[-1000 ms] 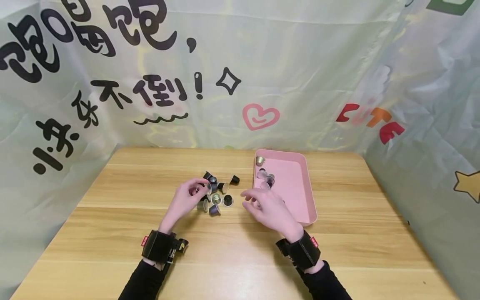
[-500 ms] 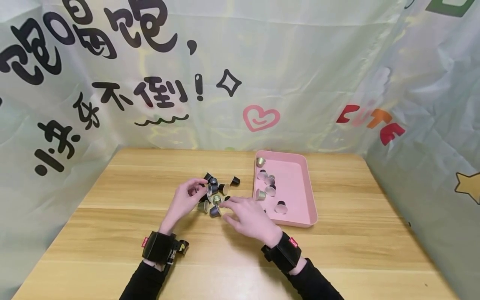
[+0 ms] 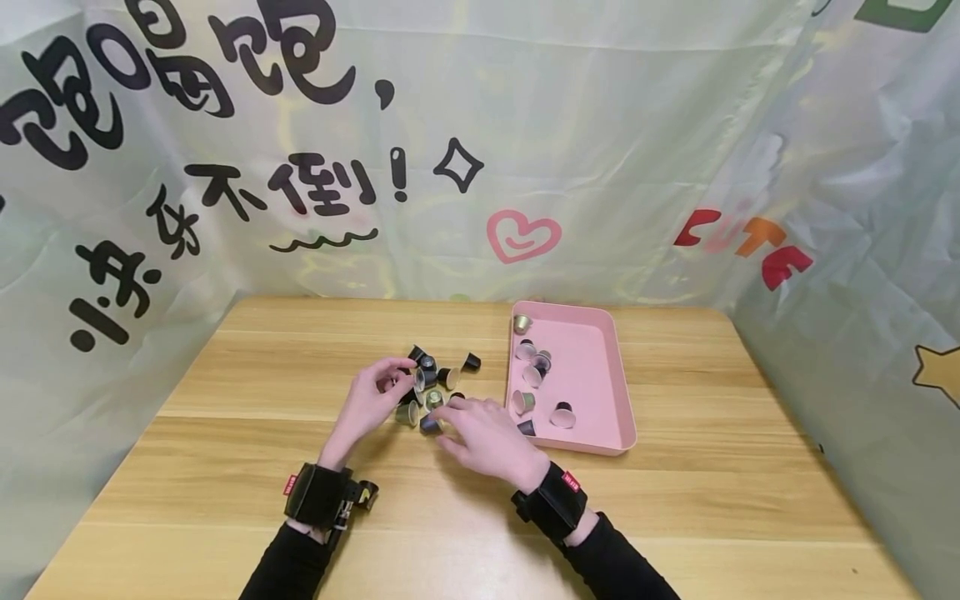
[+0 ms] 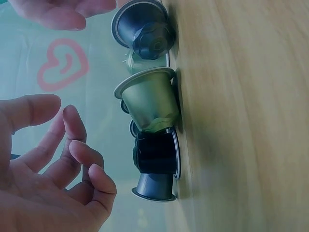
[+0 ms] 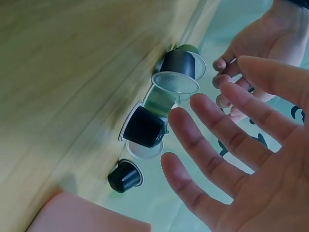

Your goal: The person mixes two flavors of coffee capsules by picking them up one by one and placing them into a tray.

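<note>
Several coffee capsules lie in a loose heap on the wooden table, among them a green capsule [image 4: 149, 99], a dark blue capsule [image 4: 147, 31] and a black capsule [image 5: 144, 127]. My left hand [image 3: 375, 390] hovers at the heap's left side, fingers loosely bent; the left wrist view shows nothing between thumb and fingers. At the heap's right edge is my right hand [image 3: 487, 437], palm facing the capsules and fingers spread, holding nothing in the right wrist view. In the head view it partly hides a dark blue capsule [image 3: 430, 425] and a black one behind it.
Right of the heap stands a shallow pink tray [image 3: 592, 367] with several capsules scattered inside, mostly along its left side. A black capsule [image 3: 471, 362] lies apart between heap and tray. A printed cloth [image 3: 600, 150] hangs behind the table.
My right hand has moved left from the tray's edge to the heap, uncovering capsules in the tray. Some capsules in the tray have rolled a little. My left hand has stayed nearly still.
</note>
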`<state>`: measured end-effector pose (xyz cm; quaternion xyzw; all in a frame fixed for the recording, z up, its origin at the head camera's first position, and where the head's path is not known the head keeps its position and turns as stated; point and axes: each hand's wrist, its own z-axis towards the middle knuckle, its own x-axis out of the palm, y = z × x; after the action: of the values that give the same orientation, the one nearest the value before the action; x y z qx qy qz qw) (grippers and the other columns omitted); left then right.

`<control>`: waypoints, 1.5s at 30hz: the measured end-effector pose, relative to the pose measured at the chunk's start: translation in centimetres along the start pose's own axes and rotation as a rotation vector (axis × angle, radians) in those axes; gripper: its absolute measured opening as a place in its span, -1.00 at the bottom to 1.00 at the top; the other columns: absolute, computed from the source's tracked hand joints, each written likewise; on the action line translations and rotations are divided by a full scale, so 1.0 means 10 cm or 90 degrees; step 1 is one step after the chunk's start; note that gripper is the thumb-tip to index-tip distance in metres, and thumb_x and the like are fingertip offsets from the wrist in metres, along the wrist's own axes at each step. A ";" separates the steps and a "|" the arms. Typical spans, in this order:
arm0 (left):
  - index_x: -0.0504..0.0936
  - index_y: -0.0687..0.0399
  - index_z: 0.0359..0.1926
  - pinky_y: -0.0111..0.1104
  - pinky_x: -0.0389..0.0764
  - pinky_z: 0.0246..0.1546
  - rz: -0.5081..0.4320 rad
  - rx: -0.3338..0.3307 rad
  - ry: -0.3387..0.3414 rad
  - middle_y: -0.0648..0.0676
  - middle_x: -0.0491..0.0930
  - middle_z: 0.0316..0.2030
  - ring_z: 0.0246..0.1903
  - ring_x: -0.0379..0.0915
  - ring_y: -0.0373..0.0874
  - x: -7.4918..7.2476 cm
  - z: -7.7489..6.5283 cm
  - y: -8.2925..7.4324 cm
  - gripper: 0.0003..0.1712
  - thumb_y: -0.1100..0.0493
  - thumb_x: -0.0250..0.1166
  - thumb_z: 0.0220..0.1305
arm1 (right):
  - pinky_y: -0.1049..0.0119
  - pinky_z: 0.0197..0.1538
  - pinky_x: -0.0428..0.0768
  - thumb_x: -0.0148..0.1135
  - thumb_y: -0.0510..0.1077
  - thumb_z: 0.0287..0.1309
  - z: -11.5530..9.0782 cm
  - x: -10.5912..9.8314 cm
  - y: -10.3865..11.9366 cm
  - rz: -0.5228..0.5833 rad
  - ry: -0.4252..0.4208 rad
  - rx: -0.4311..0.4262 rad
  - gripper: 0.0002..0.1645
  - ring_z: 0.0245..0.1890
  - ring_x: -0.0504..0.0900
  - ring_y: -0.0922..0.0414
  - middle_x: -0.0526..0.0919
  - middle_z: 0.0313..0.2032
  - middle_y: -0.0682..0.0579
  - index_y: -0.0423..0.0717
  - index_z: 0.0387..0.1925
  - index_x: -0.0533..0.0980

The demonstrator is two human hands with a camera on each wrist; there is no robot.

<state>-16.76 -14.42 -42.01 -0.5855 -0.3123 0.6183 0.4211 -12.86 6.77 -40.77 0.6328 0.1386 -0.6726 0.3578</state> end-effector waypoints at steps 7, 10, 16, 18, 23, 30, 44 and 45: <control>0.61 0.20 0.14 -0.51 0.38 -0.42 -0.006 -0.001 0.003 0.26 0.70 -0.21 -0.41 0.39 -0.19 -0.01 0.01 0.01 -0.64 0.24 0.27 0.34 | 0.12 0.02 0.69 0.27 0.02 0.32 0.01 0.00 0.03 -0.013 0.009 0.005 -0.60 -0.10 0.73 0.10 0.71 0.08 0.05 0.11 0.16 0.59; 0.61 0.19 0.14 -0.51 0.38 -0.43 -0.008 -0.004 0.005 0.25 0.70 -0.21 -0.42 0.39 -0.19 -0.01 0.00 0.00 -0.64 0.24 0.27 0.34 | 0.15 -0.02 0.70 0.27 0.02 0.32 0.01 -0.01 0.02 -0.016 0.007 0.003 -0.60 -0.12 0.73 0.11 0.72 0.07 0.06 0.12 0.16 0.59; 0.62 0.19 0.14 -0.51 0.39 -0.44 -0.004 0.004 0.012 0.25 0.69 -0.22 -0.42 0.40 -0.19 -0.01 -0.01 -0.01 -0.64 0.24 0.28 0.34 | 0.22 -0.09 0.69 0.26 0.02 0.32 0.01 -0.02 -0.01 -0.011 -0.002 -0.002 -0.61 -0.21 0.71 0.15 0.73 0.04 0.07 0.10 0.14 0.60; 0.62 0.19 0.13 -0.51 0.39 -0.46 -0.004 0.010 0.015 0.25 0.69 -0.23 -0.43 0.40 -0.20 0.00 0.00 -0.01 -0.64 0.24 0.28 0.33 | 0.28 -0.15 0.67 0.26 0.02 0.32 0.00 -0.03 -0.01 -0.002 -0.003 -0.001 -0.62 -0.28 0.68 0.18 0.74 0.03 0.06 0.09 0.14 0.60; 0.62 0.20 0.12 -0.50 0.40 -0.50 -0.007 0.020 0.028 0.27 0.69 -0.24 -0.46 0.41 -0.20 0.02 0.00 0.00 -0.65 0.24 0.28 0.34 | 0.45 -0.30 0.56 0.27 -0.01 0.32 -0.02 -0.03 -0.04 0.025 -0.007 -0.005 -0.64 -0.44 0.54 0.28 0.75 -0.02 0.06 0.08 0.11 0.61; 0.59 0.23 0.14 -0.49 0.48 -0.43 -0.007 0.036 0.054 0.27 0.69 -0.21 -0.38 0.52 -0.08 0.07 -0.01 0.04 -0.64 0.24 0.27 0.36 | 0.28 -0.09 0.67 0.28 -0.03 0.31 -0.07 0.03 -0.06 0.027 0.006 -0.015 -0.62 -0.31 0.66 0.21 0.75 -0.02 0.05 0.05 0.13 0.61; 0.57 0.25 0.15 -0.46 0.53 -0.35 -0.001 0.047 0.092 0.33 0.69 -0.19 -0.35 0.56 0.06 0.11 -0.03 0.00 -0.62 0.27 0.25 0.34 | 0.34 -0.13 0.67 0.26 -0.04 0.33 -0.09 0.00 -0.05 0.075 -0.006 -0.031 -0.63 -0.33 0.70 0.16 0.76 0.01 0.01 -0.02 0.12 0.61; 0.57 0.25 0.15 -0.46 0.53 -0.35 -0.001 0.046 0.094 0.32 0.69 -0.19 -0.35 0.56 0.06 0.11 -0.03 0.00 -0.62 0.26 0.25 0.34 | 0.35 -0.14 0.66 0.26 -0.05 0.33 -0.09 0.00 -0.05 0.080 -0.006 -0.032 -0.63 -0.34 0.70 0.15 0.76 0.01 0.01 -0.03 0.12 0.61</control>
<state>-16.46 -13.48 -42.59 -0.6136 -0.2584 0.5841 0.4643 -12.51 7.70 -41.09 0.6280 0.1138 -0.6481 0.4154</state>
